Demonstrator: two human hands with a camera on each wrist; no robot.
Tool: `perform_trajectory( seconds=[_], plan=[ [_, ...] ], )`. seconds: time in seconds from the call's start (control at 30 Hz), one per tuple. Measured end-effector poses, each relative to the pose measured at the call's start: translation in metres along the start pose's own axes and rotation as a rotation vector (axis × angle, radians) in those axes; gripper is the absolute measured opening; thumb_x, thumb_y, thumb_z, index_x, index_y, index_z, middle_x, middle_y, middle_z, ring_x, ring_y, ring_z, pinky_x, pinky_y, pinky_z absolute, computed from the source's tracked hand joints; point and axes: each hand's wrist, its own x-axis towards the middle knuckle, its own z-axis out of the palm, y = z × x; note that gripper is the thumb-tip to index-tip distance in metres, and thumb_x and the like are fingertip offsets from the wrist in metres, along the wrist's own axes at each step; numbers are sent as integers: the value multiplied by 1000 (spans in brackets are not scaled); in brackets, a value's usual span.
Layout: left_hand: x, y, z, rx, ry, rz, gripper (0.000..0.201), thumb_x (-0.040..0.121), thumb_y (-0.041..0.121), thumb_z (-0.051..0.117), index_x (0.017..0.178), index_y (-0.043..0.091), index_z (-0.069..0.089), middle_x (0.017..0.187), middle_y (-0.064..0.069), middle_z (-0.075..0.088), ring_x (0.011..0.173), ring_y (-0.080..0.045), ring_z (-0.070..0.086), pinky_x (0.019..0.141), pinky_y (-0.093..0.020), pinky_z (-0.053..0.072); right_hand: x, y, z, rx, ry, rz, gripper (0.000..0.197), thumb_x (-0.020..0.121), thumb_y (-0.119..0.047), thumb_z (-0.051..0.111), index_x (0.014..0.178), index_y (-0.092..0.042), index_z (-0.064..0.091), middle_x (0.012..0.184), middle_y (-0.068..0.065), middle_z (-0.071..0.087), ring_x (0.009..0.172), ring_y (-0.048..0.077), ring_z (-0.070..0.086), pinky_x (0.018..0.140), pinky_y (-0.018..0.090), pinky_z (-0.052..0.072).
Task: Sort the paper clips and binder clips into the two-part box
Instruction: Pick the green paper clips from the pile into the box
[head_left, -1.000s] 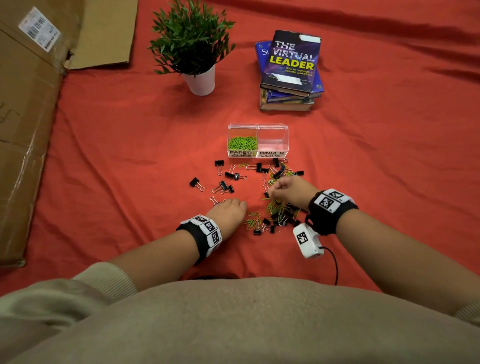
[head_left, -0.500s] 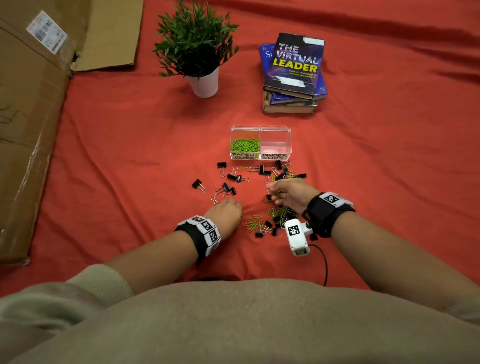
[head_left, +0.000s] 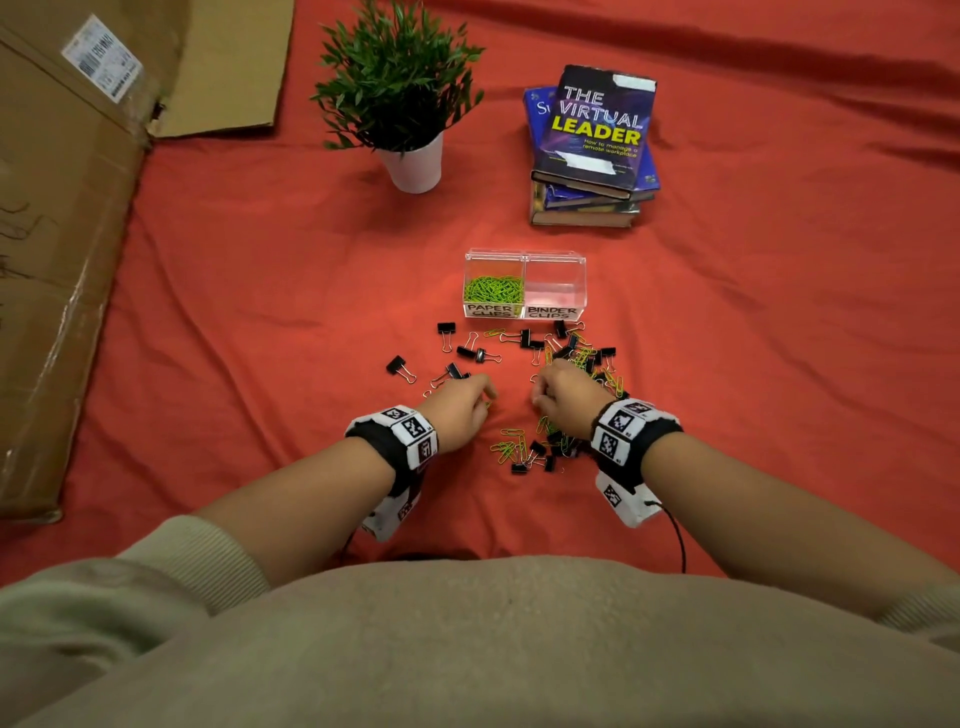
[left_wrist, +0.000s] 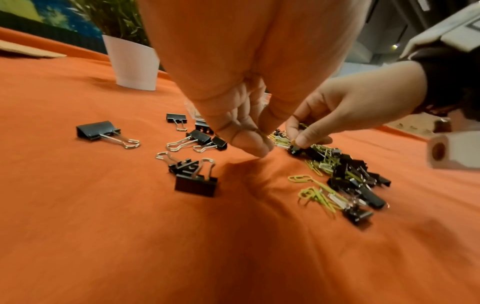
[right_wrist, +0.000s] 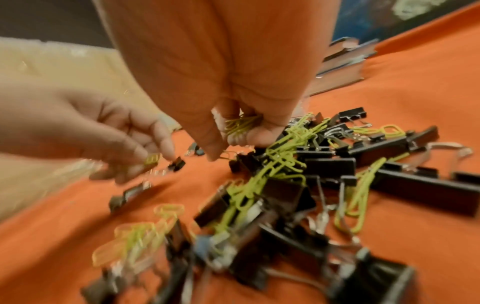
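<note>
The clear two-part box (head_left: 555, 260) stands on the red cloth; its PAPER CLIPS side holds green paper clips (head_left: 492, 289), and its BINDER CLIPS side looks empty. In front of it lies a mixed pile of black binder clips and green paper clips (head_left: 584, 358), with more nearer me (head_left: 530, 452). My right hand (head_left: 537, 396) hovers over the pile, several green paper clips (right_wrist: 241, 123) bunched in its curled fingers. My left hand (head_left: 485, 397) is just to its left and pinches one green paper clip (right_wrist: 152, 159).
Loose binder clips (head_left: 400, 368) lie scattered left of the pile. A potted plant (head_left: 410, 119) and a stack of books (head_left: 592, 150) stand behind the box. Flattened cardboard (head_left: 57, 249) covers the left side.
Both hands have drawn closer together over the cloth: the right hand came left and toward me off the pile, and the left hand moved forward and right.
</note>
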Motion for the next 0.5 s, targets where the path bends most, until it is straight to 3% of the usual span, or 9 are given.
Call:
perform_trajectory(
  seconds=[0.1, 0.2, 0.3, 0.33, 0.4, 0.5],
  plan=[
    [4, 6, 0, -107, -43, -53, 29, 90, 4, 40, 105, 14, 62, 89, -3, 65, 83, -20, 60, 77, -26, 46, -3, 0, -14, 344, 18, 170, 7, 90, -14, 56, 84, -13, 60, 76, -4, 58, 61, 9, 52, 57, 22, 44],
    [6, 12, 6, -141, -85, -118, 25, 92, 8, 38, 97, 11, 62, 90, -5, 64, 81, -21, 59, 77, -27, 46, -7, -2, -27, 895, -59, 286, 12, 91, 3, 50, 87, -6, 56, 73, 9, 59, 61, 17, 53, 57, 26, 47],
    [4, 19, 17, 49, -96, -91, 24, 94, 26, 44, 97, 7, 59, 96, -12, 65, 91, -28, 61, 77, -32, 45, -8, -2, -30, 1097, -73, 384, 17, 90, 6, 42, 98, 0, 56, 69, 10, 52, 57, 18, 48, 51, 26, 44],
    [2, 20, 22, 144, -94, -71, 28, 93, 34, 48, 97, 8, 58, 97, -12, 65, 93, -29, 61, 76, -33, 46, -8, -2, -28, 1062, -81, 402, 14, 90, 2, 46, 95, -1, 58, 68, 9, 51, 56, 17, 48, 50, 26, 43],
    [-3, 19, 31, 338, -95, -25, 38, 88, 44, 55, 106, 10, 54, 107, -12, 63, 100, -31, 61, 80, -36, 48, -10, -5, -23, 778, -122, 393, 11, 87, -11, 56, 81, -5, 63, 65, 6, 51, 54, 17, 47, 50, 27, 41],
    [-7, 19, 37, 516, -104, 24, 47, 89, 39, 58, 119, 6, 46, 121, -16, 56, 110, -36, 58, 88, -41, 47, -13, -14, -11, 185, -193, 297, 19, 82, -21, 62, 77, -3, 67, 64, 7, 55, 58, 19, 50, 52, 24, 40]
  ],
)
